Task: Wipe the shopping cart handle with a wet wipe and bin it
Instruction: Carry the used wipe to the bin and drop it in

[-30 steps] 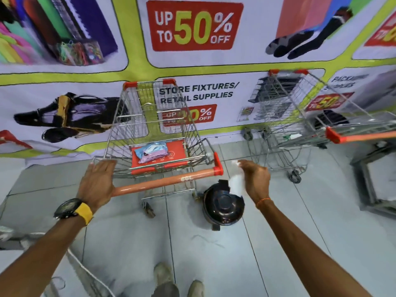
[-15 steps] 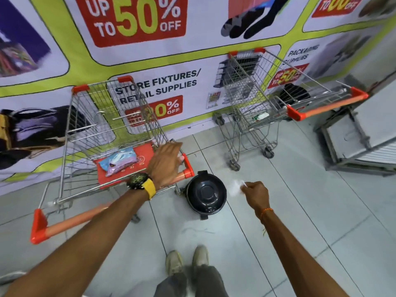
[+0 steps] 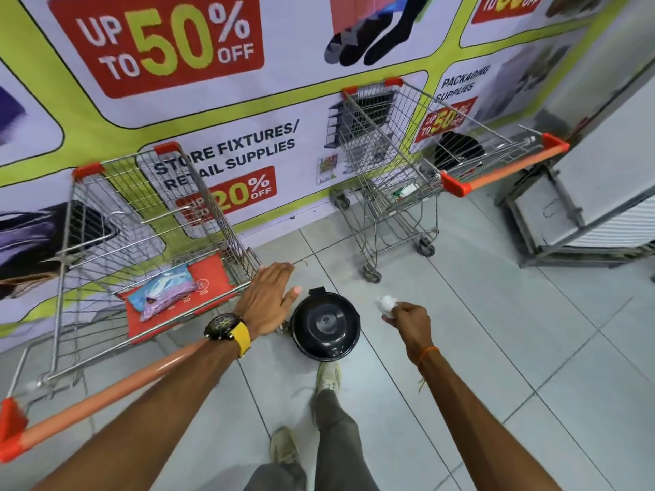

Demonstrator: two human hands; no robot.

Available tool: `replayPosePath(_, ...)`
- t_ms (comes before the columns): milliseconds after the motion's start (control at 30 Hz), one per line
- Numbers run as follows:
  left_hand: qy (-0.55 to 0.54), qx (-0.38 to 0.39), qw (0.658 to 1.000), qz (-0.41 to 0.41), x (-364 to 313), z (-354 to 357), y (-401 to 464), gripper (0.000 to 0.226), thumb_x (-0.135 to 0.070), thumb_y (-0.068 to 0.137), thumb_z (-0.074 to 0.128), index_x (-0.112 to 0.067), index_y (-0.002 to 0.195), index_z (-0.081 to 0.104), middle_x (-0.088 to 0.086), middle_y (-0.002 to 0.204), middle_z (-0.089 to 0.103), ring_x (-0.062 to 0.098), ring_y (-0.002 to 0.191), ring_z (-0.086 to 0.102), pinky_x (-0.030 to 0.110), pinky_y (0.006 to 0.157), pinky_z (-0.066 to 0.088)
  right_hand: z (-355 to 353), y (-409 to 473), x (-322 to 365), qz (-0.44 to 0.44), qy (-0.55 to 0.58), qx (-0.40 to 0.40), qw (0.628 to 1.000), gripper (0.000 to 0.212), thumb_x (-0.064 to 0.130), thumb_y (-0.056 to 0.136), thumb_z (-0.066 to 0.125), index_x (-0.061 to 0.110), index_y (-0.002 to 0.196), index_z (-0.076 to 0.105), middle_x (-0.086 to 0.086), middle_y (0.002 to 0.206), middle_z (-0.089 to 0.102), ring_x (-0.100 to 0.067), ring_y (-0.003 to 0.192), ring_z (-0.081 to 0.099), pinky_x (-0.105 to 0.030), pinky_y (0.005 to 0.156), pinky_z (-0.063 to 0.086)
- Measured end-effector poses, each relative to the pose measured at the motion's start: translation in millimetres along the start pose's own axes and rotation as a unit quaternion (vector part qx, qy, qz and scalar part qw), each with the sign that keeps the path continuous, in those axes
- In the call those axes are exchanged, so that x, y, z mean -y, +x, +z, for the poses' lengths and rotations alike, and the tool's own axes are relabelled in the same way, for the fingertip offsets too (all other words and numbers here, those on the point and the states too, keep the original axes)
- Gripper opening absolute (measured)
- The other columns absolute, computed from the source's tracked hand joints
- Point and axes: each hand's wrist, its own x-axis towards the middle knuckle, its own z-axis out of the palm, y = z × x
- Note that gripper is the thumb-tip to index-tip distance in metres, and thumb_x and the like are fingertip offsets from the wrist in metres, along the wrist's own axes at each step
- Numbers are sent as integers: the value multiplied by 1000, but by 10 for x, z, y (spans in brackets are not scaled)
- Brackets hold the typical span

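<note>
Head view: the right hand (image 3: 411,318) pinches a crumpled white wipe (image 3: 386,303) between thumb and fingertips, holding it in the air just right of the bin (image 3: 325,326) and about level with its far rim. The bin is a round black one with its lid shut, standing on the tiled floor (image 3: 496,331); one shoe (image 3: 328,377) is at its base, perhaps on a pedal, though I cannot tell. The left hand (image 3: 271,301) is open, fingers spread, holding nothing, over the right end of the cart (image 3: 141,242) handle (image 3: 106,395), which runs orange down to the lower left.

The wipe looks soft, damp and nearly weightless, so a light pinch at any edge should do; it may cling to the fingers on release and flutter, so I judge it best dropped close over the opening once the lid is up.

A wipes pack (image 3: 161,290) lies on the cart's red seat flap. The wall banner (image 3: 248,111) reads "UP TO 50% OFF", "STORE FIXTURES/ RETAIL SUPPLIES", "20% OFF" and "PACKAGING SUPPLIES". A second cart (image 3: 407,164) stands further right.
</note>
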Motion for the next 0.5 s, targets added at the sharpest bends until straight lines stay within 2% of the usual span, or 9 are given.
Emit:
replayPosePath(67, -5, 1, 1000, 3, 12, 0, 4, 74, -59, 93, 10, -13, 147, 30, 11, 153, 39, 25, 144, 29, 42, 122, 12, 26, 34, 8, -13, -16, 1, 1000, 13, 4, 87, 69, -1, 97, 76, -15, 110, 75, -23, 84, 78, -27, 78, 65)
replayPosePath(133, -7, 3, 1000, 3, 3, -4, 17, 72, -58, 94, 12, -13, 147, 30, 11, 153, 39, 25, 144, 29, 44, 122, 13, 51, 62, 10, -32, -43, -7, 999, 8, 4, 83, 72, 9, 83, 78, -10, 99, 77, -26, 83, 78, -44, 86, 65)
replayPosePath(200, -8, -2, 1000, 1, -6, 3, 17, 66, -54, 96, 18, -13, 147, 30, 11, 153, 39, 26, 144, 30, 44, 122, 14, 84, 80, -32, -43, -94, -19, 994, 27, 6, 79, 74, 28, 64, 76, -6, 81, 77, -29, 76, 77, -52, 84, 64)
replayPosePath(267, -7, -10, 1000, -1, -14, 11, 18, 64, -52, 97, 20, -12, 146, 31, 11, 153, 40, 26, 143, 31, 43, 122, 15, 155, 96, -84, -55, -149, -30, 987, 30, 9, 77, 74, 31, 57, 74, -16, 75, 77, -36, 72, 75, -55, 81, 61)
replayPosePath(367, -9, -16, 1000, -1, -23, 13, 8, 63, -51, 98, 22, -11, 146, 30, 12, 153, 39, 26, 144, 30, 42, 122, 16, 276, 100, -104, -44, -173, -26, 984, 9, 8, 78, 76, 14, 82, 82, -19, 94, 80, -38, 92, 74, -50, 91, 59)
replayPosePath(433, -11, -17, 1000, -3, -26, 14, -2, 64, -51, 97, 23, -12, 146, 29, 12, 153, 38, 26, 144, 29, 41, 122, 16, 366, 133, -128, -30, -184, 22, 982, 21, 7, 81, 74, 8, 100, 81, -19, 105, 79, -33, 104, 72, -44, 99, 56)
replayPosePath(500, -15, -19, 1000, -4, -12, 21, -3, 64, -53, 97, 22, -12, 147, 27, 12, 153, 38, 26, 145, 28, 41, 122, 16, 458, 160, -152, -29, -212, 79, 974, 30, 9, 86, 70, 14, 115, 77, -18, 117, 76, -33, 115, 70, -42, 104, 54)
